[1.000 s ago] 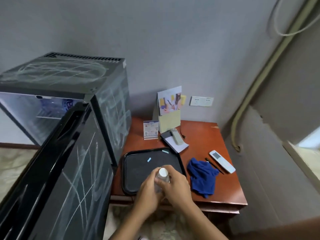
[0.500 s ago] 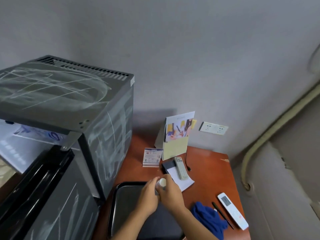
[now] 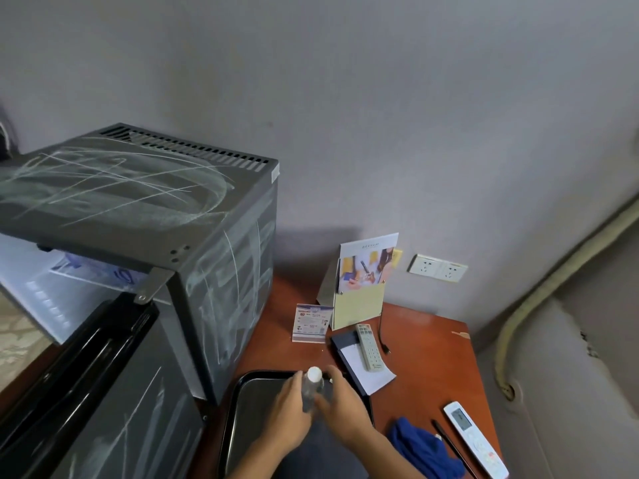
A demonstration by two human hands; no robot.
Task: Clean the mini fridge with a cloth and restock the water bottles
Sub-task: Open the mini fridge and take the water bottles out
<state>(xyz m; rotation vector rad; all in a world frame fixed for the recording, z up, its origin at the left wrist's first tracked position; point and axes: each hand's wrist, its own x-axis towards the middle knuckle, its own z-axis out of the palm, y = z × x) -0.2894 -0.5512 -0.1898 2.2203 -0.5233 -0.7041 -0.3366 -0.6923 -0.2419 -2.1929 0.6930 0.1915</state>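
Gripping a clear, white-capped water bottle (image 3: 312, 385) from both sides, the left hand (image 3: 288, 414) and right hand (image 3: 340, 407) curl around it above the black glossy tray (image 3: 242, 409). At nine o'clock the chalk-streaked mini fridge (image 3: 155, 216) stands open; a crumpled blue cloth (image 3: 420, 451) lies at four o'clock.

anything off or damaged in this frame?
Yes. The mini fridge is covered in whitish scribble-like smears on its top, right side and open door, so it isn't wiped yet. The wooden table has a chipped spot at its far right edge. No spill shows.
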